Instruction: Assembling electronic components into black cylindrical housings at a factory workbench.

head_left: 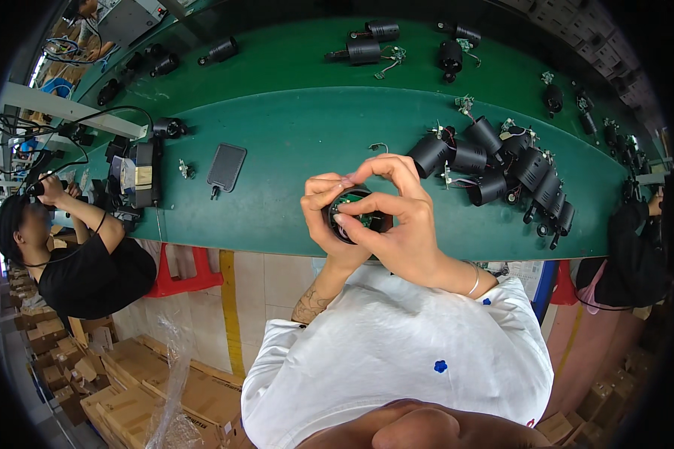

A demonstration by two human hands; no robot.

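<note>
A black cylindrical housing (344, 230) is held up over the near edge of the green table, its round opening facing me. Inside the opening sits a green circuit board (359, 212). My left hand (323, 213) wraps around the housing's left side, fingers curled over its rim. My right hand (404, 221) arches over it from the right, with thumb and forefinger pinching at the board within the opening. The exact part between those fingertips is too small to make out.
Several black housings with wired boards (532, 166) lie heaped at the right of the green table (277, 161). A dark rectangular pad (227, 166) and a small loose board (186, 169) lie to the left. More housings (364, 52) rest on the far green strip. Co-workers sit at both sides.
</note>
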